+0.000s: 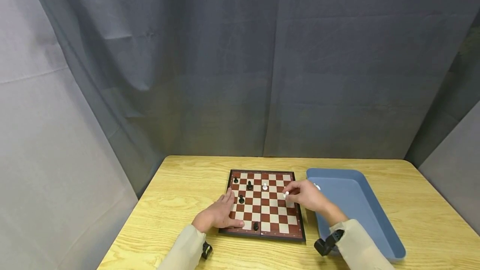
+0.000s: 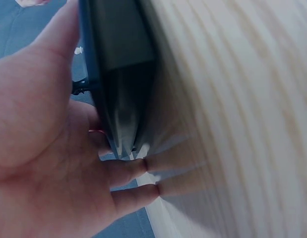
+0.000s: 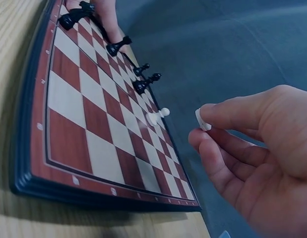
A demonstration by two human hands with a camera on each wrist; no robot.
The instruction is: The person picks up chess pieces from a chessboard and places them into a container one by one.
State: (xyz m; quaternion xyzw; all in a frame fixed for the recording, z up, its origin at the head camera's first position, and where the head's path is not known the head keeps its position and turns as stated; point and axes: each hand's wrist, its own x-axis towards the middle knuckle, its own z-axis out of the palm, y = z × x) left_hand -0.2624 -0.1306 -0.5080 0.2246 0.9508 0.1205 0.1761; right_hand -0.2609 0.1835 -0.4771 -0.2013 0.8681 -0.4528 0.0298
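Note:
A chessboard with red-brown and cream squares lies on the table. My left hand rests on its left edge, fingers extended and the thumb over the near corner; the left wrist view shows the palm along the board's dark side. Above the right half, my right hand pinches a small white chess piece between thumb and fingers; its exact kind is partly hidden. A white pawn stands on the board, right of the middle fold. Several black chess pieces stand on the left half.
Right of the board is a blue tray, with a white piece near its left rim, partly behind my right hand. The wooden table ends before a grey curtain.

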